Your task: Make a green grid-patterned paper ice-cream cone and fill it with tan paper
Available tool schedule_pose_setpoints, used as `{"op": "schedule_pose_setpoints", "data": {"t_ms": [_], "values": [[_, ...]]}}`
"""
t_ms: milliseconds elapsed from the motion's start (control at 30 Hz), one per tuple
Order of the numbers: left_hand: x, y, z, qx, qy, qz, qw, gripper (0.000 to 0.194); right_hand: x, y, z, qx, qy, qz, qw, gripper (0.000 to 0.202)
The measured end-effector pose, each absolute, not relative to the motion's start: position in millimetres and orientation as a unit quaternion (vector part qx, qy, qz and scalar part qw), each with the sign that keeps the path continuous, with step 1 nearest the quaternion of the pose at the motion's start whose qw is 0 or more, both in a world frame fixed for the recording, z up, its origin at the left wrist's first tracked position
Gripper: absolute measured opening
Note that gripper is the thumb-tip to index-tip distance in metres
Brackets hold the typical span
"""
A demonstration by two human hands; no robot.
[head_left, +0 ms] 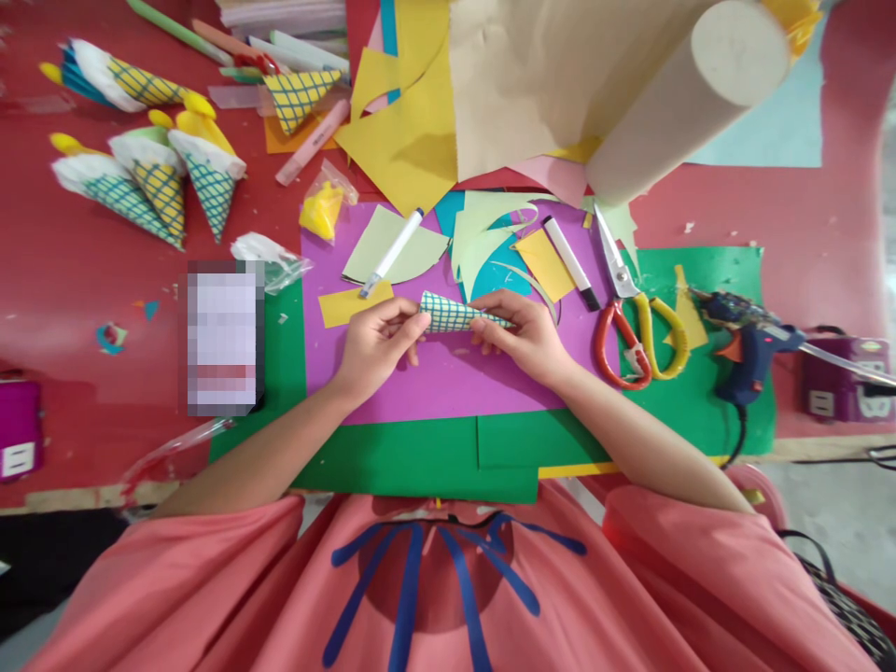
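A small paper cone [448, 314], pale green with a blue crosshatch, lies sideways between my two hands above the purple sheet [434, 383]. My left hand [384, 338] pinches its wide end at the left. Around the narrow end at the right, my right hand [519, 329] has its thumb and fingers closed. Just beyond my hands are a white marker [392, 252] on a pale green paper piece [371, 233], a second marker with a black cap [570, 263], and yellow paper pieces [542, 266]. Scissors [620, 280] with red and yellow handles lie right of my right hand.
A hot glue gun [752, 359] with its cord lies at the right on green sheets [728, 271]. A large paper roll [672, 112] stands at the back right. Several finished cones [147, 187] lie back left, near a small yellow bag [323, 207] and a blurred box [222, 341].
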State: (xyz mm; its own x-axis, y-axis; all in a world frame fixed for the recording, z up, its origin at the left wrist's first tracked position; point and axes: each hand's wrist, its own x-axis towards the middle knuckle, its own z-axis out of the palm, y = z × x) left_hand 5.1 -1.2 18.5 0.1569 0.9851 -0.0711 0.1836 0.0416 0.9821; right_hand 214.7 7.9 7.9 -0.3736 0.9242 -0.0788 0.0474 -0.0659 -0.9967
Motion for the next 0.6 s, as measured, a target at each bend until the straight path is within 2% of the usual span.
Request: {"op": "schedule_pose_setpoints", "data": {"t_ms": [133, 333, 600], "values": [[5.6, -1.6, 18.7, 0.57, 0.498, 0.372, 0.537, 0.021, 214.4, 7.6, 7.7, -0.422, -0.6, 0.57, 0.37, 0.031], [6.1, -2.8, 17.8, 0.62, 0.525, 0.378, 0.443, 0.022, 214.3, 7.5, 8.2, -0.423, -0.631, 0.544, 0.358, 0.029], [4.9, -2.5, 17.3, 0.581, 0.523, 0.357, 0.511, 0.027, 213.8, 6.2, 10.7, -0.428, -0.672, 0.494, 0.346, 0.029]]}}
